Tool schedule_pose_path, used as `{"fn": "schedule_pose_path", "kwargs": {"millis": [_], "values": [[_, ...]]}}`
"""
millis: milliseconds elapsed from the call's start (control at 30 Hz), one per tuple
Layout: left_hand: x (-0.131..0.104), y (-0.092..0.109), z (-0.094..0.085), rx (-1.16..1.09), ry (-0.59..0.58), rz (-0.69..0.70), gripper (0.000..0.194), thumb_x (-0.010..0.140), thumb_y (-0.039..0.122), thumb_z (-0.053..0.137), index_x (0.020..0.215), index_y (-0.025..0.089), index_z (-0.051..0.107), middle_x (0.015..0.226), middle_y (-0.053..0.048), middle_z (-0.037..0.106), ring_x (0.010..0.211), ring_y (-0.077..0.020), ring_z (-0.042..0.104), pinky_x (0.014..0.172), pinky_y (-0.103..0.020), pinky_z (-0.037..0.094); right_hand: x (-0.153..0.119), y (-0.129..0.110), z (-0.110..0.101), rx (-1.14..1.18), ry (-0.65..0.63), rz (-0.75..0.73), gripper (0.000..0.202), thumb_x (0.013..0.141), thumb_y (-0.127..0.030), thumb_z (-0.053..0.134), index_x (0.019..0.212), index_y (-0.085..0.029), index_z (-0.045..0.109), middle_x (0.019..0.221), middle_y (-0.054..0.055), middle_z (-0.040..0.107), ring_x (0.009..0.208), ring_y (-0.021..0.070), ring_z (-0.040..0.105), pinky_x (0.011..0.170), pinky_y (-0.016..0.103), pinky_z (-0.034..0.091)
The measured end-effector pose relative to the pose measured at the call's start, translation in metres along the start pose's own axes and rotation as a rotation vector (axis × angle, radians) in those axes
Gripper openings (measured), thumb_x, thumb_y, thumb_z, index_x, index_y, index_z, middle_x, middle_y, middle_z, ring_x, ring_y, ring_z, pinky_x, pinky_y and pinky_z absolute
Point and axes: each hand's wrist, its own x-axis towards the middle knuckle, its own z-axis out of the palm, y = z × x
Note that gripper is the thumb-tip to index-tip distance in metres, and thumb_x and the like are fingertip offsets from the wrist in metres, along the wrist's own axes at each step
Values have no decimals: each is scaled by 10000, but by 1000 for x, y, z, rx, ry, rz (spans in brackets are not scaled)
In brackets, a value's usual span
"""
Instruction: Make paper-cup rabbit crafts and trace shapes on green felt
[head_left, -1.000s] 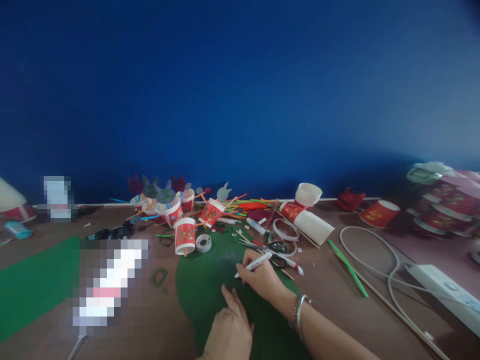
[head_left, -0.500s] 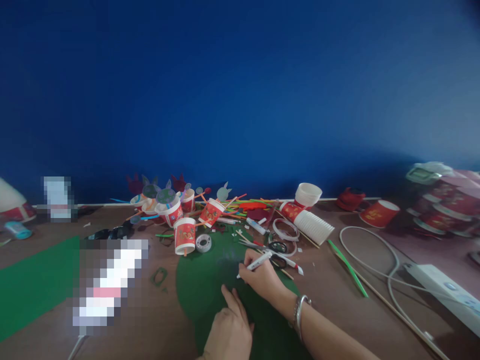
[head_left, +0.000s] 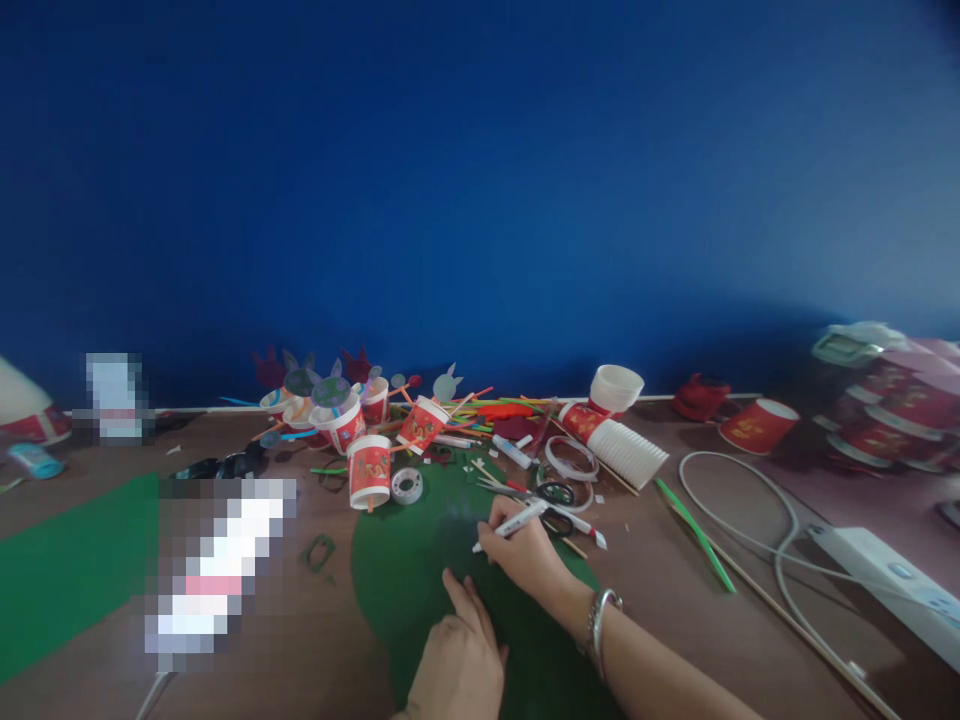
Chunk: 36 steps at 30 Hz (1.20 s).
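A dark green sheet (head_left: pixel 405 590) with a rounded edge lies on the brown table in front of me. My right hand (head_left: pixel 521 548) is closed round a white marker (head_left: pixel 517 522), whose tip points down to the left at the sheet. My left hand (head_left: pixel 461 655) rests on the sheet just below, fingers stretched forward and holding nothing. Black-handled scissors (head_left: pixel 555 493) lie right behind my right hand. Beyond the sheet's far left edge are a roll of tape (head_left: pixel 407 486) and a red-and-white paper cup (head_left: pixel 370 472).
Several cups with paper animal shapes (head_left: pixel 337 420) crowd the back left. A stack of cups (head_left: pixel 626 452) lies on its side at the back right. Further right are a looped cable (head_left: pixel 795 520), a power strip (head_left: pixel 889 570) and a green strip (head_left: pixel 697 540). Another green sheet (head_left: pixel 82 560) lies left.
The marker in my right hand has shifted very slightly up and to the left. My left hand has stayed in place.
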Motion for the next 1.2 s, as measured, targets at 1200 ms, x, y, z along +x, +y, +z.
{"fn": "schedule_pose_path", "kwargs": {"millis": [1200], "values": [[-2, -1, 6, 17, 25, 14, 467, 787, 283, 588, 1146, -16, 600, 1091, -337, 603, 552, -179, 617, 477, -268, 499, -3, -5, 3, -153, -103, -112, 181, 682, -180, 545, 559, -196, 413, 518, -55, 443, 496, 90, 382, 467, 204, 275]]}}
